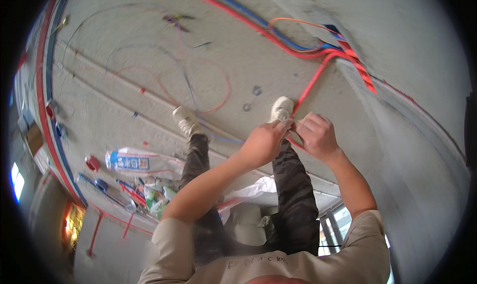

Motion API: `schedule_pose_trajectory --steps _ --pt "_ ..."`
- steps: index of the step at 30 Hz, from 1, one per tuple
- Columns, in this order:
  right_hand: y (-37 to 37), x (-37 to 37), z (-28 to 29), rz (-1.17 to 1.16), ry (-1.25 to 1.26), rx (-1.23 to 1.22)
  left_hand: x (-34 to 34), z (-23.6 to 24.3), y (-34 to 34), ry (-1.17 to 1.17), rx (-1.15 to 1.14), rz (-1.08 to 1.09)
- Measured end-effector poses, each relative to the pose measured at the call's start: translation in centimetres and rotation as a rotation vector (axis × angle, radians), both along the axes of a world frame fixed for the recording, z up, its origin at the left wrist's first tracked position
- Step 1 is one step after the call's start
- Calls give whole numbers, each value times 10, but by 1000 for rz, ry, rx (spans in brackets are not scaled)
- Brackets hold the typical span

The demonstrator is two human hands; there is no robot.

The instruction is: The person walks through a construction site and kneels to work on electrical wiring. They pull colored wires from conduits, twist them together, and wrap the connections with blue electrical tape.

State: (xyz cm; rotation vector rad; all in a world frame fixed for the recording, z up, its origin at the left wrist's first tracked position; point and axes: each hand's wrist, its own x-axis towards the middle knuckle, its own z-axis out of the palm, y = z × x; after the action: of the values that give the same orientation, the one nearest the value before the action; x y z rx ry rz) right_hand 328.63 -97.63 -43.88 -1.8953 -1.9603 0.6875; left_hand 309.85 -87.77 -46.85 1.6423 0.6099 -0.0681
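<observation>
A red conduit slants down from the foot of the wall to my fingertips. My left hand is closed, its thumb and fingers pinching around the conduit's lower part. Right beside it, my right hand is also closed, with bent fingers almost touching the left ones; what it grips is hidden. A short red length shows below the two hands. A thin blue wire runs over the floor toward my left hand, and its end is not visible.
Red and blue conduits run along the floor to a wall opening. Loose wire coils and pliers-like tools lie ahead. Pale pipes cross the floor. At left are a white plastic bag, a red tape roll and scraps.
</observation>
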Motion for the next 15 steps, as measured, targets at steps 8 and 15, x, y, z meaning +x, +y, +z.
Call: schedule_pose_trajectory --steps 8,15 --pt "-73 138 -110 -1237 528 -106 153 -68 -30 14 217 284" --pt "-57 219 -216 -1433 1122 454 233 -144 -5 -152 192 143"
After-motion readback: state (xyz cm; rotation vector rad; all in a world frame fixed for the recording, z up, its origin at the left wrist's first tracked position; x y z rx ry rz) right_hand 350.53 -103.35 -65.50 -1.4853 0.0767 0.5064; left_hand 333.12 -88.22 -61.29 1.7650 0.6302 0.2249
